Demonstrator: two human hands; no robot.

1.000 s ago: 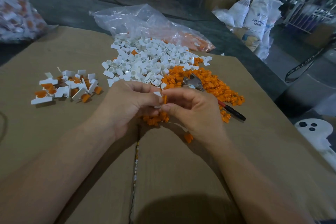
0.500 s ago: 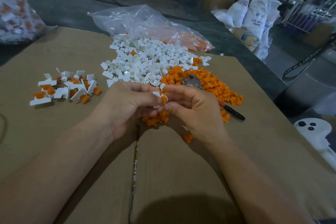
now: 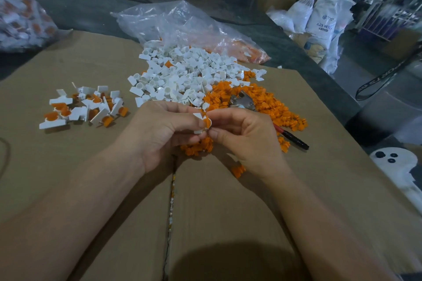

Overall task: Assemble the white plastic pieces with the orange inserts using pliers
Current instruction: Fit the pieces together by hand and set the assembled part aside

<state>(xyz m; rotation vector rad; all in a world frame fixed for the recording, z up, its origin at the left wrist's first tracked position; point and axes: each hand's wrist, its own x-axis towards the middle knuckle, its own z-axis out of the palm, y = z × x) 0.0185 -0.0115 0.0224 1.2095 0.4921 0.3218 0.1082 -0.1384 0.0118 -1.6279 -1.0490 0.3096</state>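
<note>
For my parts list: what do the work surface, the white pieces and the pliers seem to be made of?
Work surface: matte brown cardboard, with a flap seam down its middle. White pieces: probably moulded plastic, smooth, identical shapes. Pliers: shiny grey metal head; red and black handle, perhaps plastic or rubber coated.

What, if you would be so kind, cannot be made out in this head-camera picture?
All in the head view:
- How deep the orange insert sits in the white piece: fingers of the left hand and right hand cover the joint.
- Middle of the pliers: behind the right hand.
- The bag at the left edge: cut off by the frame, contents blurred.
</note>
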